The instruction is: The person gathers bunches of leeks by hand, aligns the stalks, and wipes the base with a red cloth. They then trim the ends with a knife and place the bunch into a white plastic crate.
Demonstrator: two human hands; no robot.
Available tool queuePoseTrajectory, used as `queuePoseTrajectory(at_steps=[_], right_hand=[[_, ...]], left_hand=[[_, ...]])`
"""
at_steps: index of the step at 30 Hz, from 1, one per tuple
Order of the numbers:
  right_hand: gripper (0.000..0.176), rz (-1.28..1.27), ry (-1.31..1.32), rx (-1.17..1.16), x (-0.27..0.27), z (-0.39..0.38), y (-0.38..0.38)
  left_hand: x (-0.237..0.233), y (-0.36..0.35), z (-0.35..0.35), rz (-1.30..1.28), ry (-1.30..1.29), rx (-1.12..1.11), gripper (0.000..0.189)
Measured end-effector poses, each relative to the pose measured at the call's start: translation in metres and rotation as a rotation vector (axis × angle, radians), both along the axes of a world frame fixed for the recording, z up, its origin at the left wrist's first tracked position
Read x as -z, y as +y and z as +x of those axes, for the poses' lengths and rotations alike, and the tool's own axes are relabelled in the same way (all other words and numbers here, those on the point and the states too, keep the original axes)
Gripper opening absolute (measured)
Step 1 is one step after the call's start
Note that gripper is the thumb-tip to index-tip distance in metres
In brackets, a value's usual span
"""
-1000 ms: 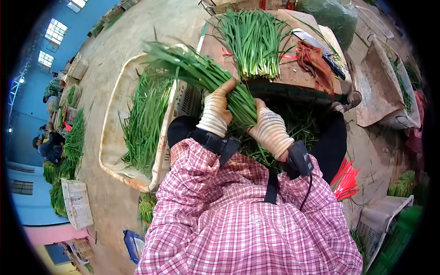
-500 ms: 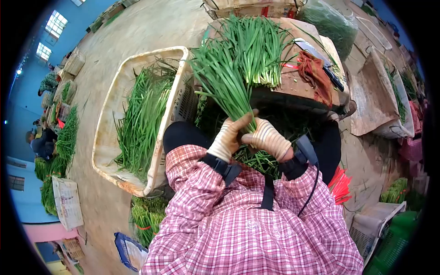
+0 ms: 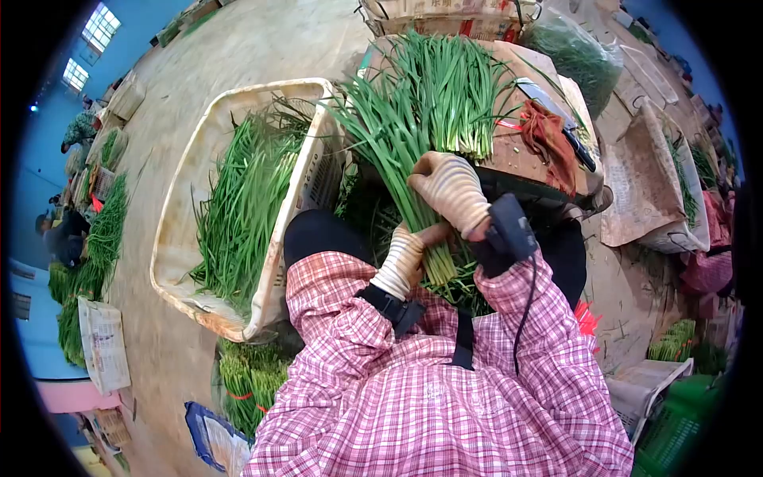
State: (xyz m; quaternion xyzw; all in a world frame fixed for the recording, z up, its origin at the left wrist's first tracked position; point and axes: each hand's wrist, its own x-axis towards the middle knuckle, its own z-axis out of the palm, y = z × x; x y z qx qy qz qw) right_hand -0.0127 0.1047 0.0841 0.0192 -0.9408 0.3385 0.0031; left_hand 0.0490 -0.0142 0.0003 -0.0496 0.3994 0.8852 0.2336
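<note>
Green bunch (image 3: 398, 176): one, tips toward eleven o'clock
Left hand (image 3: 404, 258) clasps its stems; right hand (image 3: 450, 188) curls alongside, hold unclear.

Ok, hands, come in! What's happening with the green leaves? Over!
Left hand gripping green bunch near its stalk ends; right hand against it higher up. Bunch slanted. Nothing seems in the way; knife lies off to the right.

I watch remotely through one head-worn camera, facing forward and steeply down, over a checked shirt (image 3: 437, 405) across the bottom of the frame, to the left hand (image 3: 404, 258) and right hand (image 3: 455, 191), close at mid-frame. My wide, rounded view, ringed in black, reaches past the worktop (image 3: 511, 163) to a distant blue wall (image 3: 48, 147), tipped sideways at left.
</note>
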Motion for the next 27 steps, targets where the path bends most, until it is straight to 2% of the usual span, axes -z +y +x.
queuePoseTrajectory(at_steps=[3,4,7,8,11,12,13,14,15,17,18,21,23,24,27], right_hand=[[0.028,-0.571,0.058,0.029,0.017,0.007,0.007],[0.024,-0.599,0.086,0.043,0.023,0.009,0.007],[0.024,-0.963,-0.021,0.033,0.017,0.024,0.002],[0.024,-0.959,-0.15,0.03,0.004,0.028,0.006],[0.025,-1.098,-0.138,0.129,-0.003,0.038,0.022],[0.025,-1.141,-0.036,0.185,0.008,0.034,0.035],[0.022,-1.001,0.101,0.231,0.01,0.032,0.053],[0.022,-0.7,0.162,0.24,0.028,0.031,0.081],[0.021,-0.402,0.223,0.244,0.043,0.029,0.098],[0.02,0.238,0.25,0.096,0.003,0.049,0.095],[0.023,0.207,0.548,0.047,-0.009,0.045,0.085],[0.031,-0.337,0.448,0.043,-0.057,0.033,0.033],[0.038,-0.28,0.275,-0.023,-0.06,0.011,0.005],[0.038,-0.359,0.193,-0.091,-0.052,-0.001,-0.006],[0.018,-0.044,0.672,0.002,-0.041,-0.016,-0.015]], left_hand=[[0.009,-0.004,-0.001,0.06,-0.045,0.002,0.031],[0.011,-0.004,-0.001,0.057,-0.052,0.002,0.029],[0.01,-0.005,0.0,0.081,-0.083,-0.005,0.038],[0.008,-0.006,0.001,0.089,-0.081,-0.001,0.035],[-0.016,-0.015,0.01,0.073,-0.084,0.039,0.032],[-0.027,-0.022,0.016,0.039,-0.087,0.071,0.033],[-0.033,-0.03,0.02,0.007,-0.088,0.1,0.034],[-0.034,-0.041,0.024,0.0,-0.071,0.171,0.037],[-0.045,-0.046,0.031,-0.056,-0.04,0.125,0.037],[-0.051,-0.056,0.038,-0.074,-0.034,0.124,0.038],[-0.054,-0.059,0.042,-0.089,-0.015,0.126,0.038],[-0.059,-0.061,0.049,-0.141,0.05,0.122,0.038],[-0.051,-0.06,0.053,-0.171,0.085,0.102,0.037],[-0.053,-0.057,0.055,-0.197,0.091,0.039,0.035],[-0.062,-0.068,0.059,-0.104,-0.027,0.105,0.035]])
